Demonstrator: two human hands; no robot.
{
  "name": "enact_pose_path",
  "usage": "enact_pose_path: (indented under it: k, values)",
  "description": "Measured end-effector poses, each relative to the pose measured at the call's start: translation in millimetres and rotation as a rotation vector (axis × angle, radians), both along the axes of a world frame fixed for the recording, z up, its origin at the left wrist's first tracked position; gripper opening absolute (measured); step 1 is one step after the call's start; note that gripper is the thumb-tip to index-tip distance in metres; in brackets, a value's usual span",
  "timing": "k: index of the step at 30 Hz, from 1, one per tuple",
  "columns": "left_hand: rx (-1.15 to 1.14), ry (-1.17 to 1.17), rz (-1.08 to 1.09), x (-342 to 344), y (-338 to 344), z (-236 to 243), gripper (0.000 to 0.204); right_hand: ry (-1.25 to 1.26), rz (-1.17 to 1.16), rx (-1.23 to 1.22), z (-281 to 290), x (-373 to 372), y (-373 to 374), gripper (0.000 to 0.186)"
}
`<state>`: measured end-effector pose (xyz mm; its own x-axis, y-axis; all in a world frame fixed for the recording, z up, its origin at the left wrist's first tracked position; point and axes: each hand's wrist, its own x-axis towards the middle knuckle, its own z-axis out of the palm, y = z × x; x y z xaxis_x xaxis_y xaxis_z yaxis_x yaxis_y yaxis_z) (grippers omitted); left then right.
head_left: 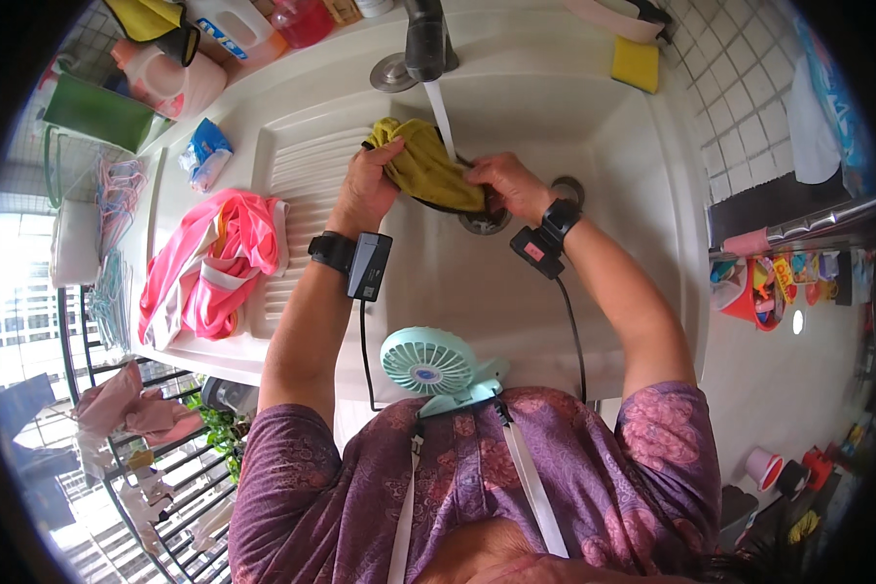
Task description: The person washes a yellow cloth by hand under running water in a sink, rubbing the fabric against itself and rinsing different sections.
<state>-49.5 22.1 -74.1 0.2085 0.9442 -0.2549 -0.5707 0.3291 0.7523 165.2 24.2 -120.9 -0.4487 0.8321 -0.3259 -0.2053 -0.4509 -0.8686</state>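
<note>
An olive-yellow cloth with dark edging (423,161) is stretched between both hands in the white sink (555,292), under water running from the dark faucet (423,49). My left hand (370,175) grips the cloth's left end. My right hand (511,185), fingers closed, holds its right side. The cloth partly covers a drain (485,224). A pink and white garment (209,273) lies on the ribbed board at the left.
A blue packet (206,156) sits on the left ledge, bottles (302,19) along the back and a yellow sponge (635,64) at the back right. A mint fan (428,375) hangs at my chest. Clothes and railings are at lower left; a red bucket (749,302) is at right.
</note>
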Motion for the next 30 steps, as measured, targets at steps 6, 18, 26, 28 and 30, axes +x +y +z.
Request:
enact_pose_path:
  k: [6,18,26,28,30]
  values:
    - [-0.067,-0.137,-0.133,20.5,-10.3,-6.5,0.04,-0.112,-0.424,0.339,4.1,-21.7,21.4,0.024]
    - [-0.009,-0.166,-0.088,38.6,-21.7,4.1,0.041,-1.046,-0.239,0.804,-25.6,-13.4,20.3,0.022]
    - [-0.054,-0.058,0.034,35.3,-15.1,-18.2,0.037,-0.65,-0.337,0.994,10.1,-65.0,-12.6,0.019]
    - [-0.048,-0.196,-0.156,17.9,-12.8,-21.1,0.036,-0.735,-0.201,0.863,4.5,-48.3,-10.8,0.019]
    - [-0.113,-0.168,-0.146,16.6,-17.4,-7.3,0.034,-0.738,-0.103,0.79,-0.9,-27.3,-7.6,0.022]
